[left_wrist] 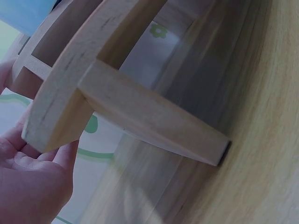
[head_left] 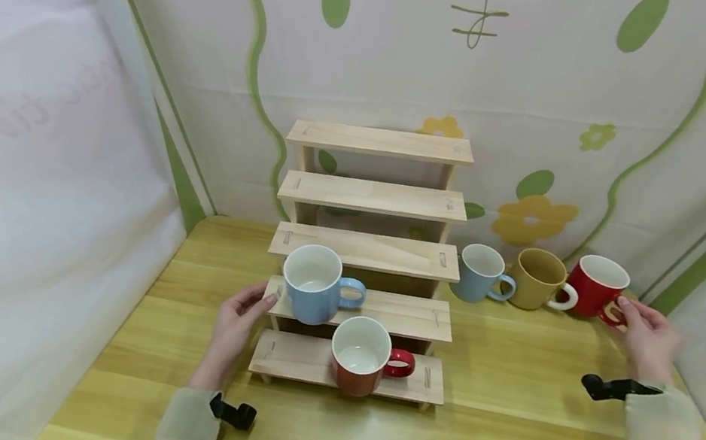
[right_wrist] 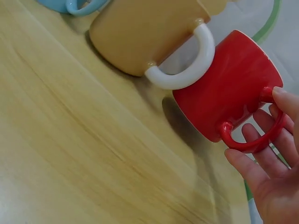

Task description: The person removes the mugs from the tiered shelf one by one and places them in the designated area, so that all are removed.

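Observation:
At the left end of a stepped wooden rack (head_left: pixel 374 193), my left hand (head_left: pixel 238 321) grips the second step from the bottom, thumb on top. In the left wrist view the fingers of this hand (left_wrist: pixel 37 172) reach behind the rack's end (left_wrist: pixel 70 93). A light blue mug (head_left: pixel 312 297) stands on that step, close to the thumb. On the lowest step is a red mug with a white inside (head_left: pixel 357 373). Far right, my right hand (head_left: pixel 650 340) pinches the handle of another red mug (right_wrist: pixel 229 84); whether its base touches the table cannot be told.
Left of the held mug stand a mustard mug with a white handle (head_left: pixel 532 281) and a smaller light blue mug (head_left: pixel 474 280), all in a row beside the rack. A patterned cloth (head_left: pixel 385 50) hangs behind the wooden table (head_left: pixel 500 424), with more cloth at both sides.

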{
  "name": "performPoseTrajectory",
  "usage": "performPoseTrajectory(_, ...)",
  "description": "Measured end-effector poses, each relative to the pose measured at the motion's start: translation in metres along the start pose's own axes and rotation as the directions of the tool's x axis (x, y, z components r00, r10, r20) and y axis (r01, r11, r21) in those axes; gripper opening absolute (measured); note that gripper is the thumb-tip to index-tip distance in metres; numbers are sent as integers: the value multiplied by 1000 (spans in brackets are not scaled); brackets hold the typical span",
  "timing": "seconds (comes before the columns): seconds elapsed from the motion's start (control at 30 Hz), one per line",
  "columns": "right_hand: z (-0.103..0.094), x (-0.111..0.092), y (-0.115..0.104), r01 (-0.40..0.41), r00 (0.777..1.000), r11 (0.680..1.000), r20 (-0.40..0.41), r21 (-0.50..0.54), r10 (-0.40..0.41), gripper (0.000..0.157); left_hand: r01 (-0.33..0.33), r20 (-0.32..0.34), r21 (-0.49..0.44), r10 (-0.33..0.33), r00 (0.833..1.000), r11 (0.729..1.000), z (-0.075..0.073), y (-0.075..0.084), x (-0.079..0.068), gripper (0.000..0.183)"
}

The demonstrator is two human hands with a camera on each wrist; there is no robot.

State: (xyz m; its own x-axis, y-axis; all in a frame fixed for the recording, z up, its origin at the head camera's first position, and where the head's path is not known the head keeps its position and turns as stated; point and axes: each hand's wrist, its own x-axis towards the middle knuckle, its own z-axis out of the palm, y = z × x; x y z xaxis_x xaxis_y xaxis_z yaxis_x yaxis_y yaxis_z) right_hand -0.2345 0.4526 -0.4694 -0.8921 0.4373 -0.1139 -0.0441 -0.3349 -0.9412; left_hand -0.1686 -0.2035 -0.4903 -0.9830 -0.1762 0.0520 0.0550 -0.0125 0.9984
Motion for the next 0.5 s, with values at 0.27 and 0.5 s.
performPoseTrajectory(0.27, 2, 1, 7, -17, 999, 1000, 26, -17, 18, 4, -25, -3, 18, 25, 1000, 1000, 1, 0, -1, 38)
performPoseTrajectory(0.5, -4, 7, 9, -92, 996, 995, 5, -28, 92, 9, -8, 1, 25, 8, 1000, 1000, 0, 0, -2, 39)
